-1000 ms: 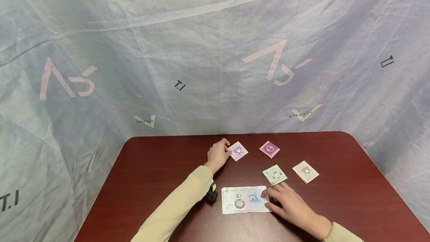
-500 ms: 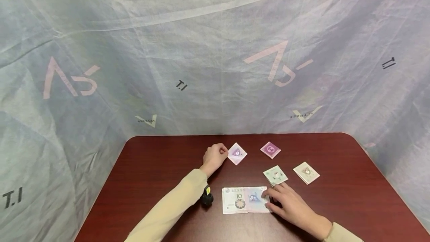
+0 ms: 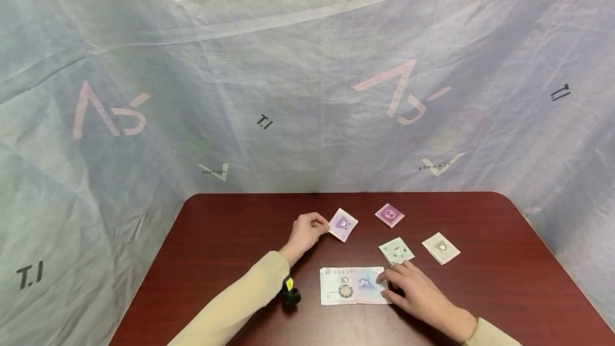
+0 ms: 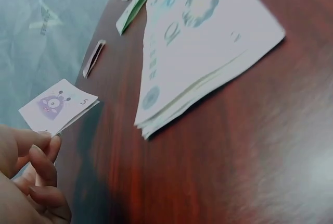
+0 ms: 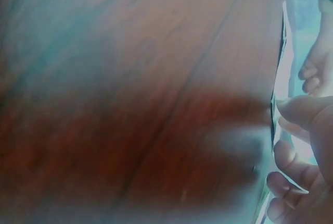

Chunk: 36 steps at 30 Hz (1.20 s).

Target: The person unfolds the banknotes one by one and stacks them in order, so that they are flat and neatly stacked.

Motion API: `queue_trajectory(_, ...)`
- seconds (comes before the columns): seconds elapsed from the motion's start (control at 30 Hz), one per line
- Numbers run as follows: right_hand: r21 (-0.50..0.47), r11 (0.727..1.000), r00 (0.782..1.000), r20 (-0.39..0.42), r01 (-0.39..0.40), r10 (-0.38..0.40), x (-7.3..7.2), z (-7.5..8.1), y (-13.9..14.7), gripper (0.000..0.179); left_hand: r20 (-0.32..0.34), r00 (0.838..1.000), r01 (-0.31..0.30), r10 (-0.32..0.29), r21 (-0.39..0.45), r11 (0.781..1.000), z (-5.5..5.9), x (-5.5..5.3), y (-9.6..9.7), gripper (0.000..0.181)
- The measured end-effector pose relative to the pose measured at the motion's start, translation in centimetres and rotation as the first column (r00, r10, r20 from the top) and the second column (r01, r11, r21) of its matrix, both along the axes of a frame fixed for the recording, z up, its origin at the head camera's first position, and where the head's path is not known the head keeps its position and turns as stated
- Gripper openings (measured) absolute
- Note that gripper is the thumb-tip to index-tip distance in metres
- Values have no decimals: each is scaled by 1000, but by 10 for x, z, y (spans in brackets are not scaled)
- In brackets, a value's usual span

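My left hand (image 3: 306, 234) pinches the near-left corner of a folded purple play banknote (image 3: 343, 225) between thumb and fingertips. In the left wrist view that folded note (image 4: 52, 104) is marked 5 and bears a one-eyed cartoon figure; its two layers part slightly at the right edge. Nearer the person, a stack of larger play banknotes (image 3: 335, 287) lies flat, printed with 10 and a blue cartoon creature. Spread over the right end of that stack rests my right hand (image 3: 423, 295), thumb and index finger touching it, hiding that end.
Beyond the right hand lie a folded green note (image 3: 396, 250), a beige one (image 3: 441, 248) and a dark purple one (image 3: 389, 215). They sit on a dark red table (image 3: 216, 234), with a grey printed cloth (image 3: 307, 68) hanging behind. A small black camera (image 3: 290, 293) sits at the left wrist.
The left hand has gone from beside the purple note to pinching its corner, and has drawn it slightly toward the person, turning it a little. The right hand stays put on the stack.
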State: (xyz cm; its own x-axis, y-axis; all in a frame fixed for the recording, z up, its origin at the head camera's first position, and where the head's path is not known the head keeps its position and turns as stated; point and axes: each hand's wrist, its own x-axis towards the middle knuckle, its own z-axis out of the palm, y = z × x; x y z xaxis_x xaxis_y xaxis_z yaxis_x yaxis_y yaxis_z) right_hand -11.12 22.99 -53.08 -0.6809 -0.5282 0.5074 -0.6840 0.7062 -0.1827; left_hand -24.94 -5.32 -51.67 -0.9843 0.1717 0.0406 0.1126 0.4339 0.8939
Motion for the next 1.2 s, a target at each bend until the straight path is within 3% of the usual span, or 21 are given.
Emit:
queue_trajectory(0.37, -28, 1000, 1000, 8, -14, 15, -5, 7, -4, 26, 60, 997, 31, -42, 180, 983, 4, 30, 8, 4)
queue_trajectory(0.53, -162, 986, 996, 78, 46, -34, -12, 18, -16, 21, 131, 989, 24, -73, 348, 937, 9, 47, 16, 6)
queue_trajectory(0.67, -292, 937, 961, 250, 193, -120, -17, 31, -27, 14, 193, 976, 0, -97, 446, 895, 15, 57, 26, 9)
queue_trajectory(0.77, -373, 881, 924, 350, 289, -155, -19, 38, -34, 10, 201, 974, -3, -103, 468, 884, 19, 65, 31, 10)
queue_trajectory(0.9, -442, 828, 904, 394, 345, -165, -20, 43, -37, 7, 151, 986, -7, -70, 455, 890, 20, 73, 35, 11)
queue_trajectory(1.0, -451, 811, 893, 412, 373, -182, -20, 44, -36, 4, 138, 988, -3, -65, 445, 895, 18, 78, 36, 12)
queue_trajectory(1.2, -484, 775, 877, 444, 406, -182, -21, 48, -34, 7, 181, 975, 31, -131, 473, 880, 14, 87, 38, 15)
